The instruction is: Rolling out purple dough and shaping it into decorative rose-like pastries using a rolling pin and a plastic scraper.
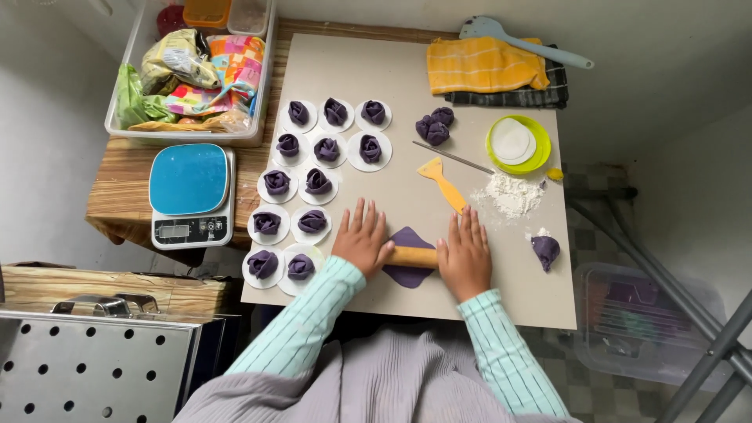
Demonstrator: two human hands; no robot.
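Purple dough [409, 274] is lying flat on the grey board [407, 78] on the desk, right under a wooden rolling pin [413, 256]. The person is pressing the pin with both palms: the left hand [362, 237] and the right hand [464, 254] are lying open, fingers spread, one on each end. Judging by the thin, uneven sheet, the rolling-out step is in hand; the next move calls for even pressure. Shaped purple buns on white paper rounds [313, 176] are sitting just to the left, a small dough lump [546, 251] and loose flour [509, 193] to the right.
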